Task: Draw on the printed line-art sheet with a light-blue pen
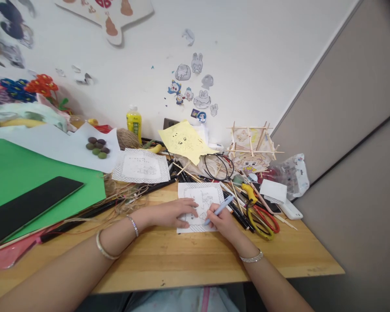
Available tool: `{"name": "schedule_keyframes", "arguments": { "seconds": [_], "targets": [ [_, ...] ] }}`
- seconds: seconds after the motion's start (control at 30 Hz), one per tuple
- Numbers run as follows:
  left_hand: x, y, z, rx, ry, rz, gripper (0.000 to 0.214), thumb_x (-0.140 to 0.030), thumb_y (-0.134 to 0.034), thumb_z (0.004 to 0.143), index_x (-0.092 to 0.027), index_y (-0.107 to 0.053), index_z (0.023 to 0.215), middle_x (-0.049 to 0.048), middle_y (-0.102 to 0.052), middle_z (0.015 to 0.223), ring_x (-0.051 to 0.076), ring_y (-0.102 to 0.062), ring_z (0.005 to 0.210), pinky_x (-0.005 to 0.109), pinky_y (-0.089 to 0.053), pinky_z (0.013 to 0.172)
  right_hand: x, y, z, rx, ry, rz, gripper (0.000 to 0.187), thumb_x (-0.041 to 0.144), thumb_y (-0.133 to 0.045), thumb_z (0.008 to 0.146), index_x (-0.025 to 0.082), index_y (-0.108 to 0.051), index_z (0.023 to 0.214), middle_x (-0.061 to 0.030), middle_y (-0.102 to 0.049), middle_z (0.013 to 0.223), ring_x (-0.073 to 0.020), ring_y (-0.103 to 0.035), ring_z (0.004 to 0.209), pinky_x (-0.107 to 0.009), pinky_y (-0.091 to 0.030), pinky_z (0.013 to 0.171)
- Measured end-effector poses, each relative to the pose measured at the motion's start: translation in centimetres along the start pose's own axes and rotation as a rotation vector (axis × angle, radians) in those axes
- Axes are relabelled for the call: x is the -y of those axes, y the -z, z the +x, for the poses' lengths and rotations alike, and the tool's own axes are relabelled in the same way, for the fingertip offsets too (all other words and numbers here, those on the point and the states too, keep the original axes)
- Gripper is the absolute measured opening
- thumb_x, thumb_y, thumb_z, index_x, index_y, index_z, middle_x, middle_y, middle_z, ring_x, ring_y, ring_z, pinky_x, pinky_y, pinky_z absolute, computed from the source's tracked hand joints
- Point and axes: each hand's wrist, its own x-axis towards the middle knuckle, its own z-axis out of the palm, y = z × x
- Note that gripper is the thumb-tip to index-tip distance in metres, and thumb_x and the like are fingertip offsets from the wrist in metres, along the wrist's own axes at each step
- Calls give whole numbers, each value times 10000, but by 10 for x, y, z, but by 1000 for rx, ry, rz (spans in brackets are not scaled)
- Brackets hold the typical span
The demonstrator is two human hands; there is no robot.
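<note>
A small white paper (204,196) with a line drawing and a patterned border lies on the wooden table (188,260). My left hand (173,213) rests flat on its left part, fingers stretched out. My right hand (221,220) is closed around a light blue pen (221,208), its tip touching the drawing near the paper's lower middle. Both wrists wear bracelets.
Scissors with red and yellow handles (263,219) and several dark pens lie right of the paper. A bamboo-stick frame (251,145), a yellow sheet (183,141), a second drawing paper (141,167), a green sheet (29,173) with a black phone (26,206), and a yellow bottle (134,121) crowd the back.
</note>
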Motion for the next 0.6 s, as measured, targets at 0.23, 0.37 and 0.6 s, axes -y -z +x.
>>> {"name": "schedule_keyframes", "arguments": {
  "seconds": [0.23, 0.37, 0.6],
  "targets": [
    [0, 0, 0, -2, -9, 8, 367, -216, -613, 772, -237, -558, 1134, 88, -437, 1346, 240, -331, 1276, 360, -294, 1030, 0, 0, -1, 10, 1, -3, 240, 319, -496, 778, 194, -437, 583, 41, -498, 463, -86, -423, 407, -187, -314, 403],
    [-3, 2, 1, 9, 8, 15, 359, -220, -610, 774, -233, -560, 1129, 88, -435, 1348, 241, -333, 1275, 360, -295, 1031, 0, 1, 0, 18, 11, -12, 248, 301, -488, 774, 193, -419, 562, 41, -483, 466, -87, -434, 418, -187, -323, 409],
    [0, 0, 1, 27, 6, 25, 368, -239, -596, 792, -228, -546, 1157, 96, -425, 1353, 235, -301, 1293, 354, -277, 1043, -2, 1, 0, 14, 28, -19, 225, 262, -469, 780, 187, -438, 570, 43, -470, 467, -88, -436, 432, -187, -325, 420]
  ]
}}
